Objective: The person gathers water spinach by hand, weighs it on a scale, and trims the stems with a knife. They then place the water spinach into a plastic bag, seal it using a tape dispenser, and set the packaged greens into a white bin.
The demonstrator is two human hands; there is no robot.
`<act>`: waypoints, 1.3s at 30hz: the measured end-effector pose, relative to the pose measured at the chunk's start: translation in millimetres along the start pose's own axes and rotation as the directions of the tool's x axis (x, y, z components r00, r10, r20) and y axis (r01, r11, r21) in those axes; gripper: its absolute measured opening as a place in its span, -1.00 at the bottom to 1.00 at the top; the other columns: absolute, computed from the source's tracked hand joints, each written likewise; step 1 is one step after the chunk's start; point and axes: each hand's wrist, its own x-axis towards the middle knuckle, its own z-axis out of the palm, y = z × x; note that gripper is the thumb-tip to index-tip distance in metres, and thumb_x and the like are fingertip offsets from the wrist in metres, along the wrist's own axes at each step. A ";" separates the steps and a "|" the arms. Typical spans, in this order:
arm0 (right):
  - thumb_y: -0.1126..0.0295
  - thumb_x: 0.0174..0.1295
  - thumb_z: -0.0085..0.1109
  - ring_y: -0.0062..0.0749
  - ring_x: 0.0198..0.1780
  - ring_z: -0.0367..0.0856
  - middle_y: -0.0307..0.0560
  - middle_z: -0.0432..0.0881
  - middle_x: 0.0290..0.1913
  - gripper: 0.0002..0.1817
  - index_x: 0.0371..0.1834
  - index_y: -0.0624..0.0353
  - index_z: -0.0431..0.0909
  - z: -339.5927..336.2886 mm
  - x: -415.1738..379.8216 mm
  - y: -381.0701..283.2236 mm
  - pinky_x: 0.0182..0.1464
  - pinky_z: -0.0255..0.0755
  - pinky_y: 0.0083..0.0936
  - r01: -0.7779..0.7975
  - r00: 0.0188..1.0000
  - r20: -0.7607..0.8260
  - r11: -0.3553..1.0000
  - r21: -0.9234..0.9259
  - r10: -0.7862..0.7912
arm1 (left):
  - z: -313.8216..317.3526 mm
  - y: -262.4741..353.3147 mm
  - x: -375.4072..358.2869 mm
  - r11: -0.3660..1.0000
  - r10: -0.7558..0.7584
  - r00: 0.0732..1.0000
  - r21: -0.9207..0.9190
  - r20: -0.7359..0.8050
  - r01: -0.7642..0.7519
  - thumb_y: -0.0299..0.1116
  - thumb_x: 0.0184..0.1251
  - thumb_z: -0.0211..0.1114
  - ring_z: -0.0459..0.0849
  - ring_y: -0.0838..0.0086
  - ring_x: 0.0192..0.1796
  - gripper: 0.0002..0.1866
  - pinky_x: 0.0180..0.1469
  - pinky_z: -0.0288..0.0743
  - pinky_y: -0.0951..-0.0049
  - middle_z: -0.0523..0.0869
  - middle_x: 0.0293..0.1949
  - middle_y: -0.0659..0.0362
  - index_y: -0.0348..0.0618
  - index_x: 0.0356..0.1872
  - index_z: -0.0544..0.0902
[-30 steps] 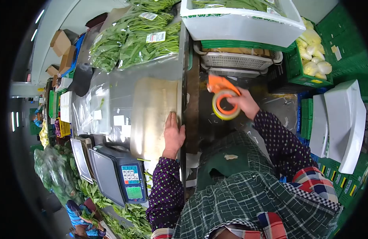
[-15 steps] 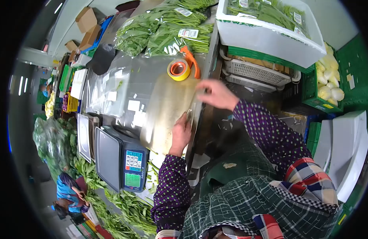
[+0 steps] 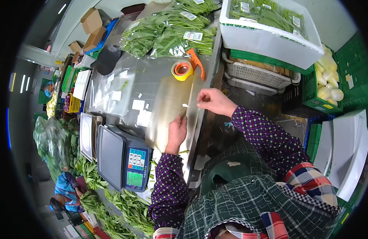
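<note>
My left hand [image 3: 177, 131] is closed in a pinch at the edge of a clear plastic bag [image 3: 166, 107] lying flat on the metal table. My right hand [image 3: 215, 101] is above the table's edge to the right of the bag, fingers curled to a pinch; what they hold, if anything, cannot be made out. Beyond the bag lies a yellow roll of tape [image 3: 182, 70] on an orange tape dispenser [image 3: 197, 63]. A digital scale [image 3: 128, 159] stands left of my left hand.
Bagged leafy greens [image 3: 180, 34] with labels lie at the table's far end. A white foam box [image 3: 267, 40] of more greens stands on crates at the upper right. Loose greens [image 3: 128, 209] cover the near left. A person [image 3: 68, 193] bends over greens at the lower left.
My right hand has shifted slightly downward, and its blurred fingers now show curled. My left hand has moved slightly left, still at the bag's edge. The view has shifted slightly.
</note>
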 end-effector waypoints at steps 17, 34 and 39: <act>0.16 0.26 0.21 -0.48 -0.28 0.58 -0.24 0.56 -0.37 -0.71 -0.23 0.15 0.45 22.4 35.6 7.3 -0.25 0.54 -0.37 -0.490 0.869 0.286 0.781 0.386 0.404 | -8.1 -5.3 -5.9 0.997 0.029 0.999 -0.069 -0.027 -0.031 -0.31 0.42 0.12 0.47 0.64 -0.36 -0.70 -0.28 0.43 0.52 0.64 -0.45 0.14 -0.39 -0.06 0.58; 0.56 0.10 0.28 -0.44 -0.35 0.66 -0.06 0.62 -0.32 -0.72 -0.14 0.43 0.48 50.6 -24.2 -56.9 -0.39 0.58 -0.53 -0.052 0.955 -0.201 0.795 0.604 0.216 | -5.7 7.1 -2.3 1.000 -0.013 0.998 0.002 -0.057 0.013 -0.35 0.38 0.11 0.70 0.05 -0.31 -0.70 -0.22 0.52 0.29 0.67 -0.37 -0.20 -0.30 0.03 0.59; 0.61 0.12 0.25 -0.42 -0.37 0.67 -0.04 0.62 -0.34 -0.83 -0.24 0.38 0.50 57.7 -37.9 -58.1 -0.49 0.56 -0.55 0.092 0.916 -0.363 0.796 0.598 0.167 | -2.4 7.5 2.0 0.998 -0.020 0.997 -0.069 -0.070 0.015 -0.32 0.39 0.11 0.69 0.26 -0.37 -0.67 -0.24 0.52 0.34 0.67 -0.43 -0.14 -0.33 0.04 0.59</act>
